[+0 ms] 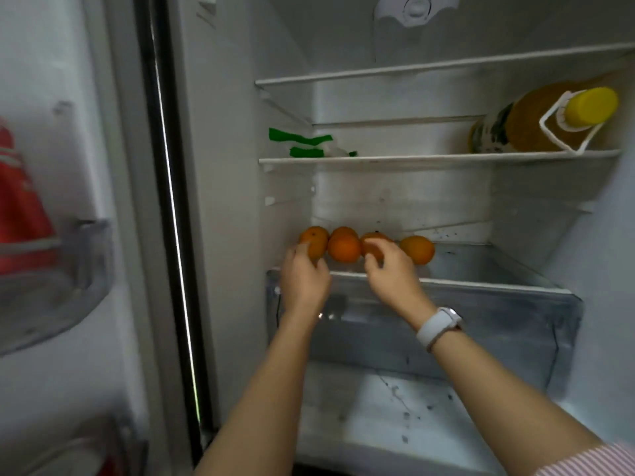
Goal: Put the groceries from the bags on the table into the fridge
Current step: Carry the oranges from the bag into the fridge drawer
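- The left hand (304,281) reaches into the open fridge, its fingers curled around the front of the leftmost round orange fruit (314,242), gripping it where it sits on the shelf.
- The right hand (391,274) is just beside it, fingers bent over the top of the third round orange fruit (372,247) and holding it; a white wristband (438,326) circles that wrist, and a pink-and-white striped sleeve (598,462) shows at the bottom right corner.
- Between the two held fruits sits another orange fruit (343,249), touching both neighbours. A fourth orange fruit (418,249) rests just right of the right hand, untouched.
- All four form a row along the back left of the lowest glass shelf (481,285), directly above a clear plastic drawer (498,324).
- One shelf up, a green-and-white packet (305,144) lies at the left, and a large bottle of amber liquid with a yellow cap and white carry handle (546,121) lies on its side at the right.
- To the far left, the open fridge door (86,166) carries a clear rack holding a red package (20,207).
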Tool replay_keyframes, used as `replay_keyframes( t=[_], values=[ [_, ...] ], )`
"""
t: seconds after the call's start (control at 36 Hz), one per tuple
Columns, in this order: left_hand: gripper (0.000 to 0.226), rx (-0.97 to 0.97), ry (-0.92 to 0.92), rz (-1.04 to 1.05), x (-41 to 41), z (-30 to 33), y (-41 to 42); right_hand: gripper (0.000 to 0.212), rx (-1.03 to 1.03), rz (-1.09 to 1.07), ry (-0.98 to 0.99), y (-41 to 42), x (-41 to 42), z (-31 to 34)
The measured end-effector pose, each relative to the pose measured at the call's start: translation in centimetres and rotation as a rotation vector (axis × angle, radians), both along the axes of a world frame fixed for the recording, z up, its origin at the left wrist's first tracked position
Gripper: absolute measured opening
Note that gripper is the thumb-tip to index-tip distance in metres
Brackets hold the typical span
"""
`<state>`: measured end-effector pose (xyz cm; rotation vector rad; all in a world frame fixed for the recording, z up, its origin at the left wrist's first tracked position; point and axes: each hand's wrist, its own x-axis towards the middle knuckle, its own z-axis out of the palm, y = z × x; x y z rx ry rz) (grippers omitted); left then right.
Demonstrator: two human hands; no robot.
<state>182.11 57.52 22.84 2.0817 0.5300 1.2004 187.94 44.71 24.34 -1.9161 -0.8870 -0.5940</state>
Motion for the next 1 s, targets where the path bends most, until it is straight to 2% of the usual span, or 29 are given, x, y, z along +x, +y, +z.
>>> replay_keyframes(
  t=[0.11, 0.25, 0.36, 0.42, 0.53, 0.64, 0.69, 0.83, 1.0],
  values=[
    [0.047, 0.027, -0.066, 0.019, -6.3, -4.4, -4.7, 0.028, 0.207, 0.051, 0.097, -2.5, -6.0, -3.7],
    [0.049, 0.158, 0.060, 0.060, -15.8, -12.5, -8.8, 0.031, 0.161, 0.180, 0.137, -6.3, -14.6, -10.2],
    [0.044, 0.233, 0.213, 0.130, -25.1, -19.5, -10.8, 0.032, 0.139, 0.275, 0.295, -8.5, -21.0, -16.1],
    [0.042, 0.226, 0.346, 0.189, -30.1, -22.9, -11.1, 0.031, 0.058, 0.341, 0.324, -9.0, -24.7, -19.5],
    [0.041, 0.039, 0.569, 0.366, -39.9, -28.2, -11.3, 0.033, -0.259, 0.493, 0.452, -8.9, -32.3, -25.7],
    [0.042, -0.113, 0.697, 0.513, -49.5, -31.2, -12.0, 0.039, -0.656, 0.651, 0.444, -6.9, -39.9, -30.8],
    [0.043, -0.164, 0.723, 0.587, -54.5, -32.1, -12.1, 0.039, -0.781, 0.720, 0.429, -5.5, -44.1, -32.4],
    [0.044, -0.309, 0.800, 0.764, -68.8, -33.8, -13.0, 0.041, -0.938, 0.911, 0.326, -2.1, -56.6, -34.7],
    [0.047, -0.488, 0.907, 1.003, -86.4, -34.1, -15.0, 0.037, -0.968, 1.156, 0.208, 1.1, -72.7, -35.8]
  ],
)
